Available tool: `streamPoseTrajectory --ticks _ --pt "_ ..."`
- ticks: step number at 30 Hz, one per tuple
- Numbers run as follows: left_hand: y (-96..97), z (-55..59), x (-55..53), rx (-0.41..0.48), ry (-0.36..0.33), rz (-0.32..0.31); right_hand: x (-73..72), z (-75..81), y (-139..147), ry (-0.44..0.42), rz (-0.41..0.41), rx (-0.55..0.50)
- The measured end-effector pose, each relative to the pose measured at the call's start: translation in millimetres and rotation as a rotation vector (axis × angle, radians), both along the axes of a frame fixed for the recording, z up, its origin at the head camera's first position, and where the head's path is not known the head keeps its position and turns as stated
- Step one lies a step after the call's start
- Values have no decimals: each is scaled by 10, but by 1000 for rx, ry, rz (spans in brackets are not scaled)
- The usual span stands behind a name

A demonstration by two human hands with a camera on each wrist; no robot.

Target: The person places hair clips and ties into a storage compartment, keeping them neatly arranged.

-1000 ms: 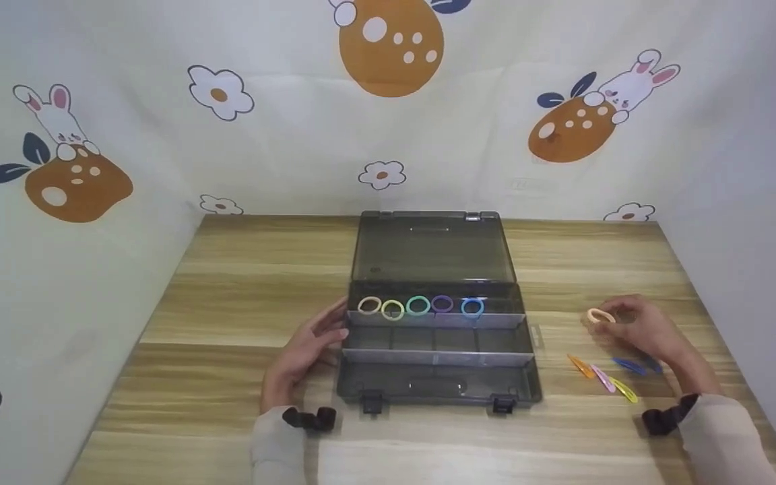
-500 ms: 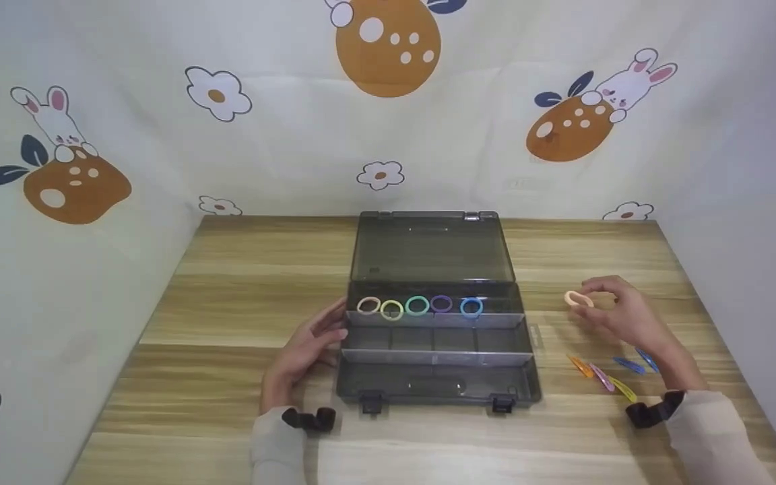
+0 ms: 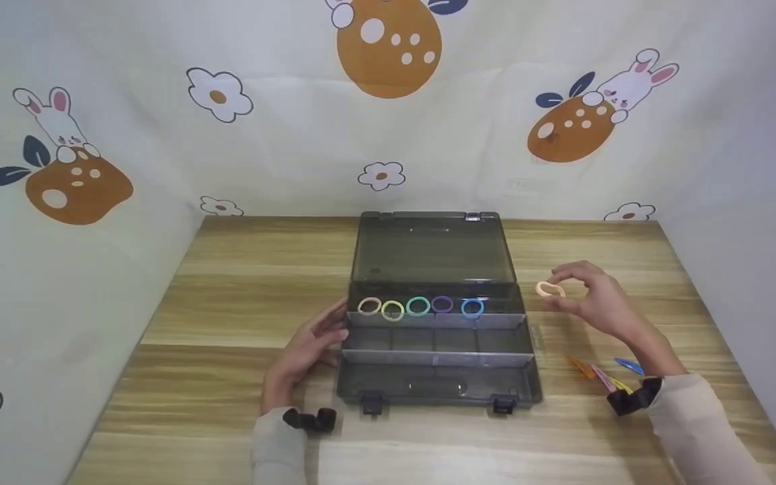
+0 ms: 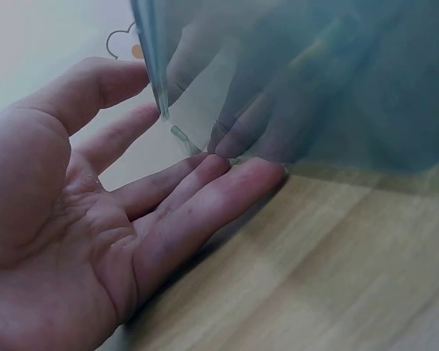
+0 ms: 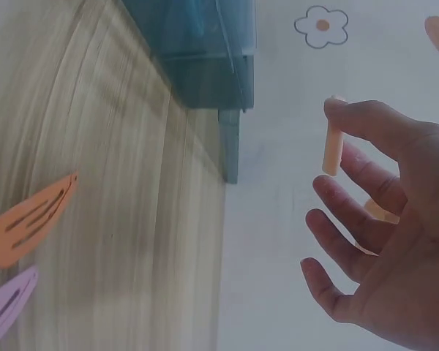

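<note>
Pinching the peach hair tie [image 5: 332, 152], the right hand [image 3: 593, 296] holds its long axis seemingly toward the box [image 3: 432, 249]; the left hand [image 3: 304, 347], fingers apart, touches the box's left side.

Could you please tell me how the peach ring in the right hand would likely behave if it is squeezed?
The peach ring is probably soft and flexible: its outline looks dented in the head view. It is likely light, being a slim band that the right hand pinches.

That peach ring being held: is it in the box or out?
Out: the right hand pinches the peach ring to the right of the box.
</note>
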State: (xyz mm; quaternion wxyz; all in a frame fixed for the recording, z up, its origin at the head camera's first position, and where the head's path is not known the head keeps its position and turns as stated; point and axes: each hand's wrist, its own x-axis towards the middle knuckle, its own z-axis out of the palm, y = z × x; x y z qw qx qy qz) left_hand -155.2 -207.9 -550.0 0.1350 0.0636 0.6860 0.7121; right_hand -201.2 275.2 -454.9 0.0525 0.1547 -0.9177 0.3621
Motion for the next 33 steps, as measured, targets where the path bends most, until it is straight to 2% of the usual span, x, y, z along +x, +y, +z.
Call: streamPoseTrajectory --ticks 6,16,23,33 --pt "-13 0 7 -6 -12 -2 -73 -49 -152 30 52 13" --pt "-6 0 1 -6 -21 -1 -174 -150 -340 -21 100 42" --pt "11 2 -1 -30 -4 8 -229 -197 -451 -20 105 32" --pt "3 -5 -2 -21 5 8 -260 -303 -565 -42 123 43"
